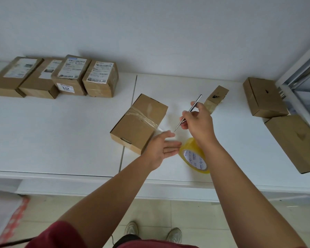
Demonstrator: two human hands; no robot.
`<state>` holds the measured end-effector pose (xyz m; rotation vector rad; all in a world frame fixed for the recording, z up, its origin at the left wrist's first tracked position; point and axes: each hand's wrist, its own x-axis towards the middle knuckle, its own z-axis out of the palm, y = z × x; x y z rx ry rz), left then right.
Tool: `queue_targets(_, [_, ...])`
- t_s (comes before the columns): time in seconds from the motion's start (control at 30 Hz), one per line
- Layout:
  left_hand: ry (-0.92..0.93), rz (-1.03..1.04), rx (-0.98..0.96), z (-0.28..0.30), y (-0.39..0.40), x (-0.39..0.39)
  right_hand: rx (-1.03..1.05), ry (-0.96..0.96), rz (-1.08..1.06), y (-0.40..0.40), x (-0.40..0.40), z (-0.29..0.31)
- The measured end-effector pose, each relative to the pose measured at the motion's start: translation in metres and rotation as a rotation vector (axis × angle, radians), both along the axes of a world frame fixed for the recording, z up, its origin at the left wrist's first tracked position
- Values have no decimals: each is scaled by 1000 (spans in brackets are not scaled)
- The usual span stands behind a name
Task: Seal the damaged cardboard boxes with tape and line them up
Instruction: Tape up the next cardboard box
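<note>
**Cutting the tape free at the box edge**

The right hand (pixel 199 120) pinches a thin metal blade (pixel 188 112), tip at the clear tape strip (pixel 159 128) running off the box (pixel 138 122) mid-desk (pixel 61 133). The left hand (pixel 161 149), fingers straight, holds the strip taut; the tape roll (pixel 195 158) stands beside it. The cut likely goes best close to the cardboard, away from the fingers.

Right hand (pixel 198 120) grips metal blade tool (pixel 188 112), tip at stretched tape beside taped box (pixel 139 122); left hand (pixel 161 149) flat, fingers extended; tape roll (pixel 195 156) at box's 4 o'clock.
</note>
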<state>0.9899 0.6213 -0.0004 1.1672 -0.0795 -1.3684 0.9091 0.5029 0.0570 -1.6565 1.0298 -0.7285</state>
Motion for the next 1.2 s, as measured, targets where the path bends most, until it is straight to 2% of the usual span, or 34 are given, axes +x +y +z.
queue_targets(0.37, [0, 205, -35, -4, 5, 1, 76, 53, 126, -1, 8, 1])
queue_targets(0.57, [42, 347, -20, -2, 4, -1, 15, 213, 179, 0, 17, 0])
queue_targets(0.8, [111, 422, -1, 1, 1, 0, 69, 102, 146, -1, 14, 2])
queue_targets(1.2, [-112, 438, 156, 1, -9, 3, 2, 284, 224, -1, 11, 3])
